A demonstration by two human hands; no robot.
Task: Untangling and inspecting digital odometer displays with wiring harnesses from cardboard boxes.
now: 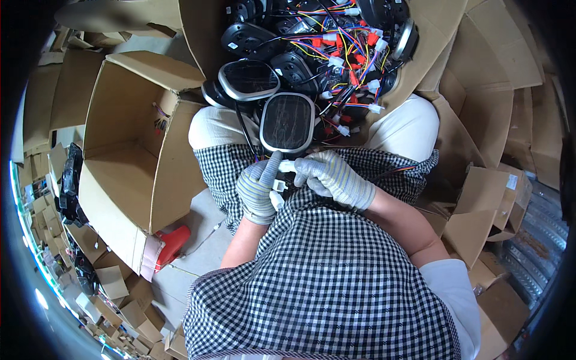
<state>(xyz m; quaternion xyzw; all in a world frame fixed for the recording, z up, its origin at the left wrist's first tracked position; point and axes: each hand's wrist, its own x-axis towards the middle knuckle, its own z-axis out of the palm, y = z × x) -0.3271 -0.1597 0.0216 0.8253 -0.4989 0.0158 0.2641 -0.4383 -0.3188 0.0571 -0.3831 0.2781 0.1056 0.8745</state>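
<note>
Both my hands wear grey striped work gloves and meet over my lap. My left hand point(257, 187) is closed around white plug connectors, its index finger stretched up. Two white connectors point(279, 186) stick out by its palm. My right hand point(336, 179) pinches a white connector point(287, 166) between the two hands; its wires are mostly hidden. Just beyond my fingers stands a rounded black unit point(288, 123) with a silver rim and a scratched dark face. A similar unit point(249, 80) lies behind it on the left, a black cable running down from it.
A large carton point(435, 51) before me holds several black units and a tangle of coloured wires point(354, 57) with white and red connectors. An open carton point(123, 159) stands left, beside a red object point(173, 247) on the floor. More cardboard boxes point(480, 204) lie to the right.
</note>
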